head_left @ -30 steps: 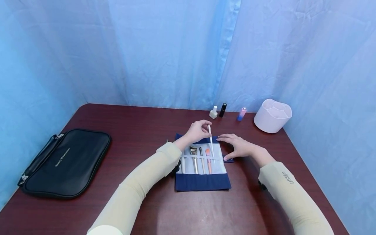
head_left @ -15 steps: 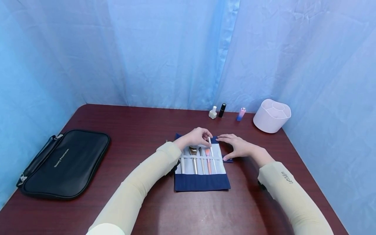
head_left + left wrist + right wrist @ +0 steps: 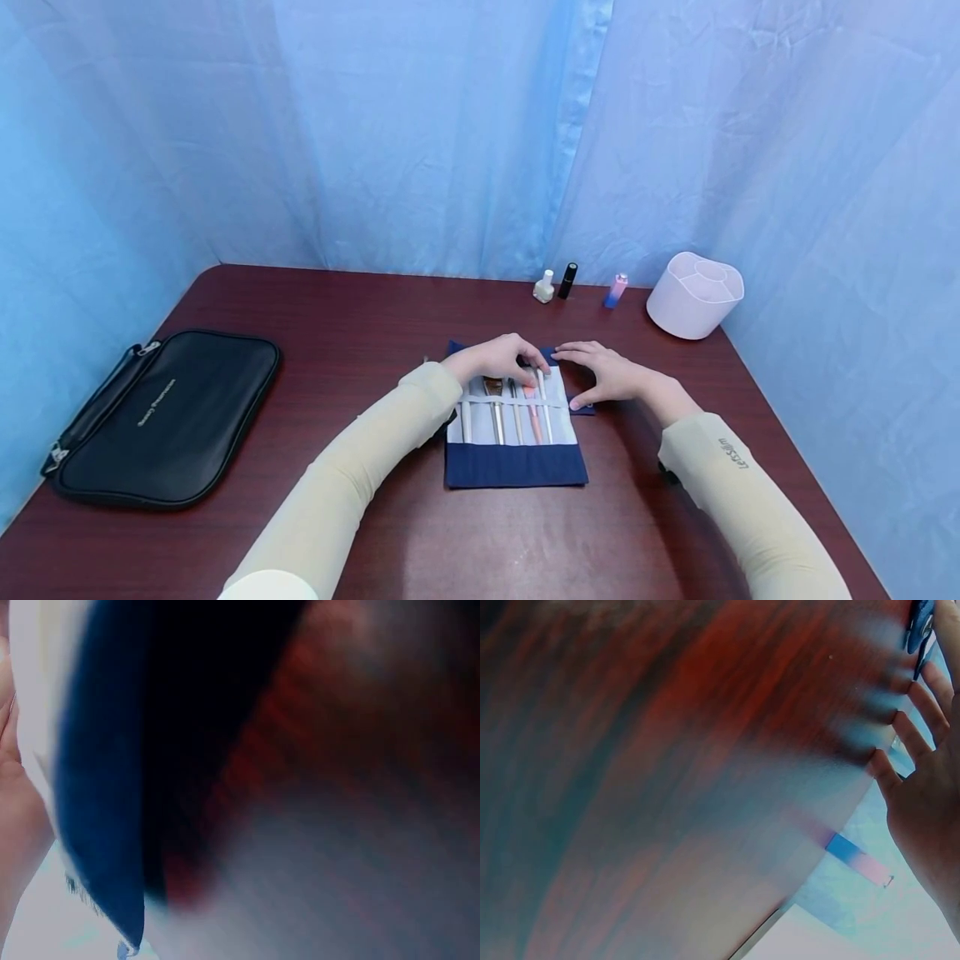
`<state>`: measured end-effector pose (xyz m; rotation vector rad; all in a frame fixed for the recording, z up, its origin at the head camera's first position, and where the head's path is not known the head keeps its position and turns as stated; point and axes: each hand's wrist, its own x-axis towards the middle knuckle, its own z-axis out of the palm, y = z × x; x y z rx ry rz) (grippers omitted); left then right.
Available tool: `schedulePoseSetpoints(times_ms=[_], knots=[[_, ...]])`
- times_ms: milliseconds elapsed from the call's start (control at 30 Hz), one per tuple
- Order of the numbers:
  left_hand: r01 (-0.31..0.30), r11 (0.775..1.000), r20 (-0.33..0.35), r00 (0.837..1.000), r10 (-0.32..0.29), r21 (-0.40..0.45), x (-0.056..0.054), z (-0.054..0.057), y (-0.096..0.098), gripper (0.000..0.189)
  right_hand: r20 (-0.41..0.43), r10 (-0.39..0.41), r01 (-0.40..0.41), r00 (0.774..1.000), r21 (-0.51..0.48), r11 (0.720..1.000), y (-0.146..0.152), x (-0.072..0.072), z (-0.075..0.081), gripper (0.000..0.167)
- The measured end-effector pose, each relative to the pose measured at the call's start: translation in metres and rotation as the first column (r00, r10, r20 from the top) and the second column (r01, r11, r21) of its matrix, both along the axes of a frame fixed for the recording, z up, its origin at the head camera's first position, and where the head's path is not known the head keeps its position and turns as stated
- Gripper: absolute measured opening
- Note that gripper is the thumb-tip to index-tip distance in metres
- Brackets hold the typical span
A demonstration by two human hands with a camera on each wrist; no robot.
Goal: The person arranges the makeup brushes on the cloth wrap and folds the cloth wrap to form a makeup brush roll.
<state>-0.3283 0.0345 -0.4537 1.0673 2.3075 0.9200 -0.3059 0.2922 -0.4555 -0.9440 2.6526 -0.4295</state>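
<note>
A navy brush roll (image 3: 517, 467) with a pale lining lies unrolled on the table, an elastic band across its middle. My left hand (image 3: 501, 358) is over its upper part, thumb and fingers curled around the top of a slim white stick (image 3: 546, 417) under the band. Left of that stick are a coral brush (image 3: 534, 421), a thin dark-tipped brush (image 3: 517, 421), a wide flat brush (image 3: 497, 417) and a pale stick (image 3: 467, 421). My right hand (image 3: 606, 373) rests with spread fingers at the roll's upper right edge, thumb by the side strap (image 3: 583, 409).
At the left lies a black zipped case (image 3: 168, 417). Along the back edge stand a nail polish bottle (image 3: 543, 287), a black tube (image 3: 567, 281), a pink-and-blue tube (image 3: 617, 291) and a white divided holder (image 3: 693, 300). Blue curtains (image 3: 420, 142) surround the table.
The white stick has slid down under the band into the roll, and my left hand has come down with it towards the lining. My right hand has stayed in place.
</note>
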Motion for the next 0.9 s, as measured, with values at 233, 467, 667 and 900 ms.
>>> schedulePoseSetpoints(times_ms=[233, 467, 667, 900], knots=[[0.024, 1.000, -0.006, 1.000, -0.024, 0.020, -0.001, 0.004, -0.003, 0.035, 0.005, -0.007, 0.007, 1.000, -0.001, 1.000, 0.001, -0.001, -0.001, 0.091], [-0.063, 0.987, -0.063, 0.995, 0.073, 0.146, 0.001, 0.033, -0.023, 0.043, 0.008, -0.018, 0.018, 1.000, -0.005, 1.000, 0.000, 0.002, 0.001, 0.091], [-0.169, 0.969, -0.083, 0.979, 0.186, 0.180, 0.011, 0.052, -0.054, 0.043, -0.007, -0.028, 0.028, 1.000, 0.007, 1.000, -0.001, 0.003, 0.002, 0.092], [-0.234, 0.956, -0.136, 0.956, 0.259, 0.175, 0.029, 0.052, -0.098, 0.046, -0.029, 0.000, 0.000, 1.000, 0.000, 1.000, -0.003, 0.003, 0.001, 0.092]])
